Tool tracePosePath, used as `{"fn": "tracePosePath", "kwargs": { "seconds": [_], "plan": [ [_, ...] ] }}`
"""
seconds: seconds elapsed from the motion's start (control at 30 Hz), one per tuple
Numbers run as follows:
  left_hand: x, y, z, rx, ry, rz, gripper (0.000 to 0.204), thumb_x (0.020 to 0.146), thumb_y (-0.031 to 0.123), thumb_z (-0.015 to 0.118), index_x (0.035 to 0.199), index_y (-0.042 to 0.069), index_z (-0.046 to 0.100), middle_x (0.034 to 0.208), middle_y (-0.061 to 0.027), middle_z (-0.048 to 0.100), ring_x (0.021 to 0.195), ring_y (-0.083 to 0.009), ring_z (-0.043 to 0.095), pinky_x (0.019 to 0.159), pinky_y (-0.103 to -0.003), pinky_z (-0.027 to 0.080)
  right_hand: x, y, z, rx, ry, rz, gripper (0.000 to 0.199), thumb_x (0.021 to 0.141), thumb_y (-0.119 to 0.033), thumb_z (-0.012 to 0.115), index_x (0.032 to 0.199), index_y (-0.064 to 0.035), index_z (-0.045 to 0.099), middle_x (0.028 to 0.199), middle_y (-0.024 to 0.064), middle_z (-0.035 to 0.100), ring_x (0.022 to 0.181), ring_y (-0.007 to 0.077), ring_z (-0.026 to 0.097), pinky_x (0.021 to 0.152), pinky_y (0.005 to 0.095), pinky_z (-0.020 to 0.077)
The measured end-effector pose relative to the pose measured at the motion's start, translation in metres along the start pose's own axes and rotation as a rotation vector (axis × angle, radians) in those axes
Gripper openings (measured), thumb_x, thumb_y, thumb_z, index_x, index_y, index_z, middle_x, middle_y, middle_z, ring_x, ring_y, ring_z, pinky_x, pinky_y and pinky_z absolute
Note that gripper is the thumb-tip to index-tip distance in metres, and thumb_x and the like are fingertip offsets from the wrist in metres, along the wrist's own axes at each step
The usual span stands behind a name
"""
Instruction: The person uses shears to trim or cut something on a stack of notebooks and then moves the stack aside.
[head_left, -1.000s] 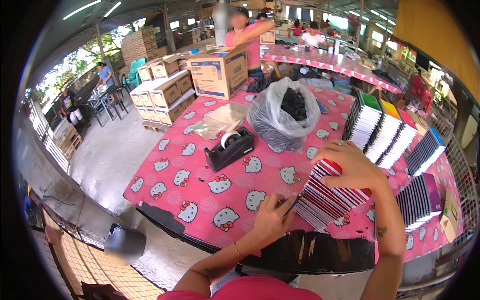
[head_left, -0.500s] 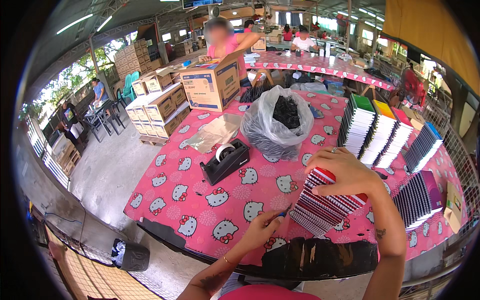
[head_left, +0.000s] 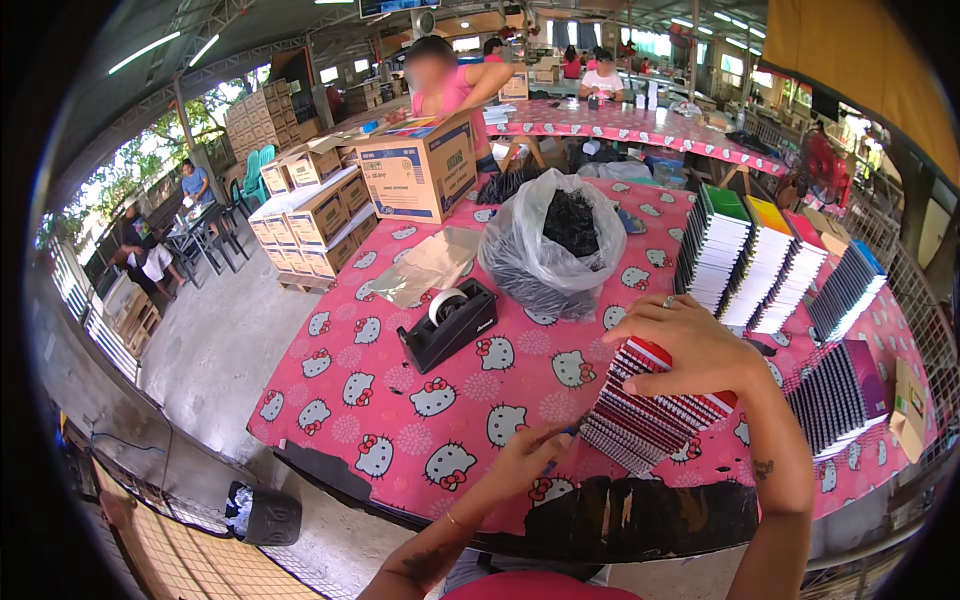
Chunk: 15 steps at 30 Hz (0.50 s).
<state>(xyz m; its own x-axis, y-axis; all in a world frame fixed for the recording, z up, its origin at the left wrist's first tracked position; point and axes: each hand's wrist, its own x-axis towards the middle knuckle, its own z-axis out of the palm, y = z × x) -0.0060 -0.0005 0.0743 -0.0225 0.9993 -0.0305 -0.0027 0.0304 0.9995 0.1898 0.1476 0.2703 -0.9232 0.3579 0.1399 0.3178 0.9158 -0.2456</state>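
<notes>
Pinching a small blue pen-like item [head_left: 562, 440] at the table's near edge, left hand [head_left: 520, 462] fingers closed. Just beyond, right hand [head_left: 690, 350] spread flat atop the spiral notebook stack [head_left: 650, 420]. Farther off: black tape dispenser [head_left: 448, 322], filled plastic bag [head_left: 555, 245], upright notebook rows [head_left: 750, 260].

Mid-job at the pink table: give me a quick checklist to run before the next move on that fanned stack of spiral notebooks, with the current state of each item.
1. Right hand rests on top of the notebook stack: ok.
2. Left hand at the stack's near left corner, something small and blue at its fingertips: cannot tell what.
3. Stack squared up: not ok, it lies fanned out.
4. Tape dispenser apart from the stack: ok.
5. Plastic bag apart from both hands: ok.
</notes>
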Motion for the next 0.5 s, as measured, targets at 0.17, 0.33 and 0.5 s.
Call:
{"fn": "tracePosePath", "kwargs": {
  "seconds": [0.17, 0.33, 0.5],
  "plan": [
    [0.007, 0.015, -0.013, -0.104, 0.029, 0.052, 0.035, 0.098, 0.025, 0.053, 0.119, -0.002, 0.059, 0.082, 0.0010, 0.057, 0.078, -0.0072, 0.052, 0.072, -0.025, 0.044, -0.001, -0.001, 0.000, -0.007, -0.003, 0.001, 0.050, 0.074, -0.041, 0.068, 0.117, -0.0172, 0.059, 0.117, 0.0056, 0.058, 0.119, 0.0269, 0.049, 0.105, 0.0478, 0.0301],
    [0.004, 0.009, -0.010, -0.082, -0.011, 0.003, 0.039, 0.097, 0.023, 0.053, 0.126, -0.002, 0.056, 0.075, 0.0049, 0.049, 0.069, -0.0040, 0.043, 0.061, -0.022, 0.037, 0.001, 0.001, 0.000, 0.012, -0.009, -0.009, 0.050, 0.074, -0.041, 0.068, 0.118, -0.0172, 0.059, 0.118, 0.0048, 0.057, 0.120, 0.0267, 0.049, 0.105, 0.0482, 0.0299],
    [0.004, 0.003, -0.005, -0.099, -0.044, -0.011, 0.037, 0.098, 0.022, 0.051, 0.125, -0.002, 0.056, 0.077, 0.0041, 0.049, 0.071, -0.0046, 0.044, 0.063, -0.022, 0.038, 0.000, 0.001, 0.000, 0.005, -0.008, 0.004, 0.051, 0.074, -0.042, 0.069, 0.117, -0.0169, 0.059, 0.119, 0.0047, 0.057, 0.121, 0.0264, 0.048, 0.105, 0.0491, 0.0294]
  ]
}}
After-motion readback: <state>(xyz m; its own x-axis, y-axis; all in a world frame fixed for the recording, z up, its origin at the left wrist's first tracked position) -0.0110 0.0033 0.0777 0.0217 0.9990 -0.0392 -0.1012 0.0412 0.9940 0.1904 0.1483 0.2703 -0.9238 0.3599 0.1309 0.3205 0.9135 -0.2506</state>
